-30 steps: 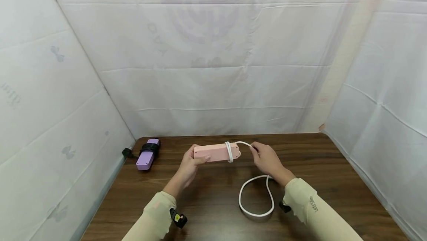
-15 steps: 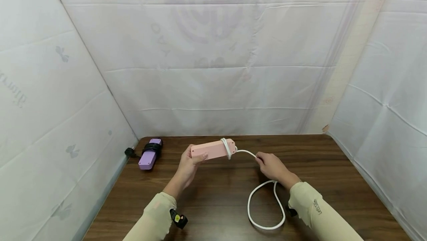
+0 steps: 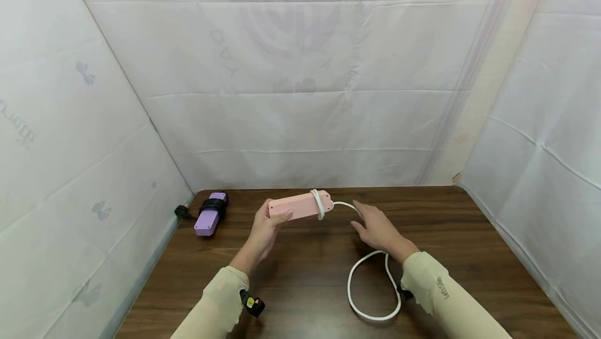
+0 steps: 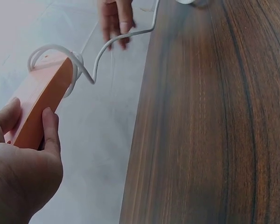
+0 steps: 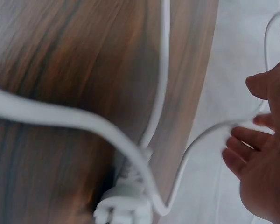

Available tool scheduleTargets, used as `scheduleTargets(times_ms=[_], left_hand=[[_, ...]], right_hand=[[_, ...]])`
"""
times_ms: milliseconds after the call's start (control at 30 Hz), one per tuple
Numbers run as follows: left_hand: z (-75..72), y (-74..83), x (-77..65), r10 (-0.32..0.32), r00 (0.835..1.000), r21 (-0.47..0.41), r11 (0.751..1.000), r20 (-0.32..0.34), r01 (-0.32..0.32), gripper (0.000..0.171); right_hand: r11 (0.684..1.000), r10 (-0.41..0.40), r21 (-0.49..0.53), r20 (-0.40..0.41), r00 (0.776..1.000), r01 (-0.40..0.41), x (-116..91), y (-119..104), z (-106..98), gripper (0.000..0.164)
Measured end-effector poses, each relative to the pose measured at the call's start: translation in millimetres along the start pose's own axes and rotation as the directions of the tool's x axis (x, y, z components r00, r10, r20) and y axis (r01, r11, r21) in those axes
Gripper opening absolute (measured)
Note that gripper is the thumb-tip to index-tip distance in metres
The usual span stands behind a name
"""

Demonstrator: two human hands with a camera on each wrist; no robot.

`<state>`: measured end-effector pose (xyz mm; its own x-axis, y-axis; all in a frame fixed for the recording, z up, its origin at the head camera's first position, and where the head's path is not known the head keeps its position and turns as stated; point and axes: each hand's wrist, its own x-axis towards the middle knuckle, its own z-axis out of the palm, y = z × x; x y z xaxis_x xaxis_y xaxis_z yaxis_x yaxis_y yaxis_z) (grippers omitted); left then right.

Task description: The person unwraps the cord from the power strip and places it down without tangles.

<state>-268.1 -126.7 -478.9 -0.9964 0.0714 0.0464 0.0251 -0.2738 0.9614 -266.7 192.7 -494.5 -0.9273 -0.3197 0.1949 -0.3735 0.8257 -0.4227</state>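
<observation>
My left hand (image 3: 263,230) grips one end of a pink power strip (image 3: 297,206), thumb on its face, and holds it raised over the table. Near the strip's other end a white cord (image 3: 321,206) is wound around it. From there the cord runs to my right hand (image 3: 378,230), whose thumb and fingers are spread apart. In the left wrist view the cord passes across the fingers (image 4: 125,25) of that hand without being pinched. A loose loop of the cord hangs below the right wrist. The right wrist view shows a white plug (image 5: 123,205) near the cord.
A purple power strip (image 3: 205,223) lies at the back left of the brown wooden table (image 3: 300,297). Its black cord (image 3: 214,204) is wrapped around it, and a black plug (image 3: 181,212) sticks out left. White sheeting (image 3: 300,120) encloses the back and sides.
My right hand first drew the cord down and to the right, then came back up slightly and loosened its pinch, fingers spreading. The left hand keeps its hold, the strip tilting a little.
</observation>
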Motion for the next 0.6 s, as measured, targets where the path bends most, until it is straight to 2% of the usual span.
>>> scheduleTargets(times_ms=[100,333,467,600], left_hand=[[1.8,-0.7,-0.1,0.005,1.000,-0.020,1.000,-0.009,-0.005,0.025],[6.2,-1.2,2.1,0.002,1.000,-0.025,1.000,-0.029,-0.003,0.025],[7.9,-2.8,0.0,-0.020,1.000,-0.024,1.000,-0.021,0.019,0.024],[11.5,-4.8,-1.2,-0.024,1.000,-0.052,0.998,-0.016,0.023,0.023]], right_hand=[[0.999,-0.045,-0.026,-0.057,0.997,0.043,-1.7,-9.8,0.0,0.064],[0.994,-0.112,-0.017,-0.140,0.984,0.111,0.7,-28.0,-3.5,0.059],[0.989,-0.148,-0.003,-0.153,0.977,0.150,5.4,-37.3,-2.6,0.060],[0.988,-0.147,0.036,-0.137,0.980,0.153,11.3,-41.3,0.6,0.059]])
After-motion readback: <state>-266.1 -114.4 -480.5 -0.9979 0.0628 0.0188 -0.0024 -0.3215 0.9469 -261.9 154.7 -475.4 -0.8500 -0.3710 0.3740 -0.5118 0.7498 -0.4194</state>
